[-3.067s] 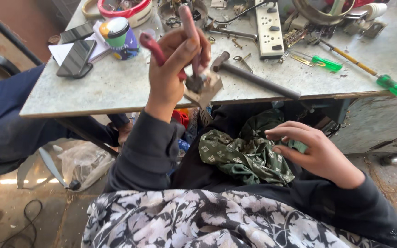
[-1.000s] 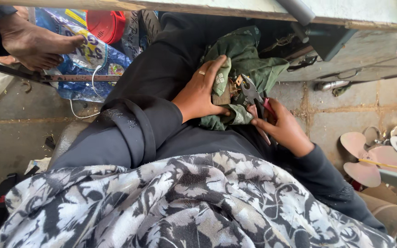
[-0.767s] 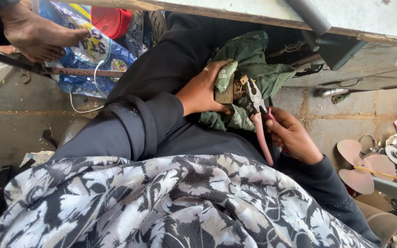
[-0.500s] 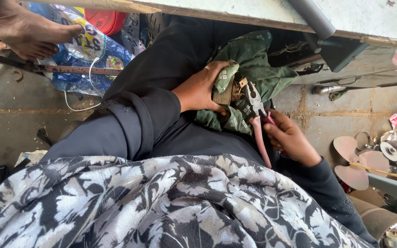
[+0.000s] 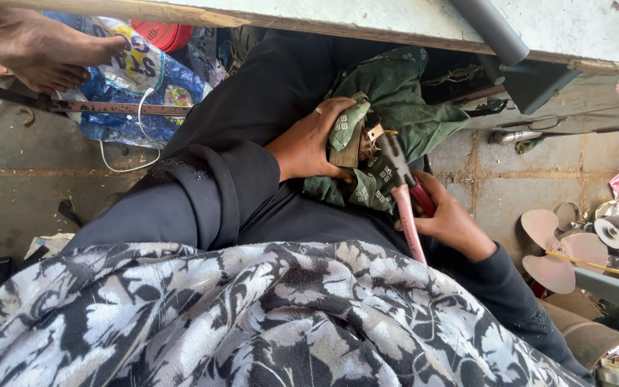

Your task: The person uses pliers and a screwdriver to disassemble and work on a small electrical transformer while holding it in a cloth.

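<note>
My left hand (image 5: 311,143) lies on my lap and presses a small brownish metal part (image 5: 351,147) wrapped in a green patterned cloth (image 5: 395,100). My right hand (image 5: 447,215) grips pliers with red and pink handles (image 5: 404,193). The pliers' jaws touch the metal part beside my left fingers. A ring shows on my left hand. Black sleeves and a grey floral wrap cover my arms and chest.
The table's edge (image 5: 324,25) and a grey pipe (image 5: 492,29) run overhead. Another person's bare foot (image 5: 44,46) rests on a rusty bar (image 5: 102,107) at top left, near blue plastic bags (image 5: 134,79). Pink fan blades (image 5: 557,247) and metal parts lie on the floor at right.
The view dropped from the tabletop to my lap. My left hand brought the part down onto the cloth, and my right hand took up the pliers and set their jaws on it.
</note>
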